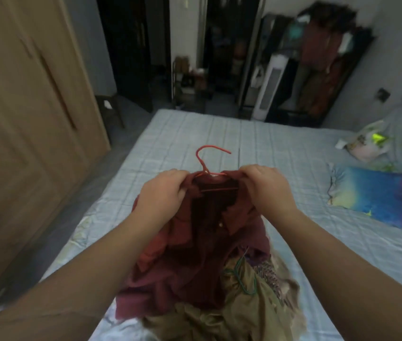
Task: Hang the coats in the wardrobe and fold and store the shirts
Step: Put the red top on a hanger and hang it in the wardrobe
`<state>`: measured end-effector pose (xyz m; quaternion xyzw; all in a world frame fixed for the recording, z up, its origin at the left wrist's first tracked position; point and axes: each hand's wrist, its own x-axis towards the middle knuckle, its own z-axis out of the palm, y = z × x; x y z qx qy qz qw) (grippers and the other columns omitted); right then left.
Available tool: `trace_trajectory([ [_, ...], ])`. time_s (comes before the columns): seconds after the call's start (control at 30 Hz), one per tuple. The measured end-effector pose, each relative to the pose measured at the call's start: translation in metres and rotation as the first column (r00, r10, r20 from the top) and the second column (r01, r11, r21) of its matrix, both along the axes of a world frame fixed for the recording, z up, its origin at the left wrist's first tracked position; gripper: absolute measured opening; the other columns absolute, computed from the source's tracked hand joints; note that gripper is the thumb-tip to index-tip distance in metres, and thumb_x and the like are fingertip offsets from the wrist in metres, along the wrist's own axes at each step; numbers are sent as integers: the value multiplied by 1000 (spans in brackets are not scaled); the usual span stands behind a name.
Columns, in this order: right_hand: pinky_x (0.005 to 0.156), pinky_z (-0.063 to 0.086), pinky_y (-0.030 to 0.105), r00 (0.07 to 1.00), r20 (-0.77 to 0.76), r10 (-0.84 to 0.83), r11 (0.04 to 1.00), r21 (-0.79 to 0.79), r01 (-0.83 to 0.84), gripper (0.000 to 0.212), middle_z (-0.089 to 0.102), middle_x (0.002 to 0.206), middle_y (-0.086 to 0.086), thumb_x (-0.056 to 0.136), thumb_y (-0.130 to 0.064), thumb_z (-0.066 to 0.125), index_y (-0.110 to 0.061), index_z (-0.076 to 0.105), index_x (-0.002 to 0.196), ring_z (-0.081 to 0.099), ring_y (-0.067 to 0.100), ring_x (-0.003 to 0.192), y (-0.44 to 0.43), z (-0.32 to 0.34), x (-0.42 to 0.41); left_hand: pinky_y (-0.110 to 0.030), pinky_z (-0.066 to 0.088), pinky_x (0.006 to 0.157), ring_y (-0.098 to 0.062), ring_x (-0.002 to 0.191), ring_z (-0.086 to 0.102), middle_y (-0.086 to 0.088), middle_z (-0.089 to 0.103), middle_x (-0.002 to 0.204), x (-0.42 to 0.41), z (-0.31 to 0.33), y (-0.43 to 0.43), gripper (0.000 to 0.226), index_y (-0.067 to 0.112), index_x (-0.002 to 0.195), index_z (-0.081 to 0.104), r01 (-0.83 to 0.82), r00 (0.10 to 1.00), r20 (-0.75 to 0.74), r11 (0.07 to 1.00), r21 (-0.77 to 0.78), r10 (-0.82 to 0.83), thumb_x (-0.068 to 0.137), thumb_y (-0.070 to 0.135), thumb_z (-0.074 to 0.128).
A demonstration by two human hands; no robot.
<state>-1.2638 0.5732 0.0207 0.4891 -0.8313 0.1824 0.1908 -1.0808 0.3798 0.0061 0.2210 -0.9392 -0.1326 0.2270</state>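
A dark red coat [190, 244] hangs on a red wire hanger [206, 159], held up over the bed. My left hand [163, 193] grips the coat's left shoulder at the hanger. Its right shoulder is gripped by my right hand [266, 185]. The hanger's hook sticks up between the two hands. Under the coat lies a pile of clothes: an olive-tan garment [234, 313] with a green wire hanger [246, 281] on it. The wooden wardrobe [22, 124] stands at the left with its doors closed.
The bed [281, 148] with a pale blue sheet fills the middle. A colourful pillow [379, 195] and a printed bag [364, 141] lie at the right. Beyond the bed stand a white tower fan [270, 89], a dark clothes rack [325, 65] and a dark doorway [131, 45].
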Motion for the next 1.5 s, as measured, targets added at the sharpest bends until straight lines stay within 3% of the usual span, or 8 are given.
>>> trace_trajectory([
  [0.33, 64, 53, 39, 967, -242, 80, 971, -203, -131, 25, 69, 102, -2, 96, -32, 51, -22, 61, 116, 67, 27, 87, 39, 141, 76, -40, 52, 84, -24, 106, 63, 4, 68, 114, 85, 149, 35, 24, 33, 117, 59, -4, 981, -195, 993, -115, -19, 95, 29, 52],
  [0.6, 77, 52, 37, 929, -288, 233, 932, -205, -297, 43, 64, 126, -8, 94, -35, 49, -35, 42, 137, 67, 21, 102, 28, 227, 132, -43, 51, 87, -26, 106, 63, 0, 67, 111, 174, 244, 18, 21, 26, 115, 57, -32, 968, -248, 962, -270, -38, 97, 33, 51],
  [0.7, 68, 52, 38, 884, -364, 294, 922, -136, -363, 38, 68, 114, -7, 95, -33, 48, -34, 44, 132, 69, 24, 92, 13, 247, 162, -42, 54, 82, -27, 107, 62, -2, 66, 113, 218, 263, 12, 29, 24, 120, 50, -135, 966, -258, 877, -461, 13, 98, 41, 41],
  [0.87, 62, 48, 38, 852, -450, 269, 863, -280, -420, 25, 69, 96, 1, 98, -29, 44, -23, 55, 119, 68, 30, 83, -33, 251, 232, -41, 48, 66, -31, 86, 70, -7, 68, 103, 304, 264, -2, 23, 19, 119, 46, -293, 956, -235, 668, -684, 178, 98, 25, 53],
  [1.0, 59, 52, 39, 824, -453, 341, 830, -267, -490, 26, 67, 99, -1, 99, -33, 45, -25, 54, 122, 66, 28, 87, -86, 243, 306, -41, 52, 54, -30, 82, 70, -1, 64, 105, 404, 247, -22, 28, 24, 124, 42, -383, 922, -208, 675, -631, 328, 100, 36, 49],
  [1.2, 60, 55, 42, 756, -438, 487, 768, -198, -609, 30, 67, 107, -1, 98, -38, 44, -25, 54, 123, 67, 28, 92, -179, 232, 439, -31, 35, 43, -28, 65, 68, 1, 64, 101, 583, 223, -51, 30, 26, 122, 42, -494, 833, -159, 582, -646, 529, 99, 45, 44],
  [1.4, 54, 53, 38, 676, -440, 591, 629, -273, -728, 27, 67, 100, 0, 96, -39, 37, -25, 50, 116, 68, 29, 86, -249, 235, 593, -38, 48, 58, -33, 86, 68, -2, 66, 113, 732, 225, -60, 32, 27, 125, 37, -626, 754, -232, 565, -537, 614, 97, 41, 45],
  [1.5, 52, 52, 38, 630, -445, 637, 562, -291, -774, 26, 67, 98, 0, 95, -40, 37, -27, 50, 114, 68, 30, 83, -270, 238, 654, -38, 47, 69, -32, 98, 62, -2, 64, 112, 779, 231, -57, 31, 29, 117, 39, -659, 749, -269, 635, -404, 606, 96, 52, 38],
])
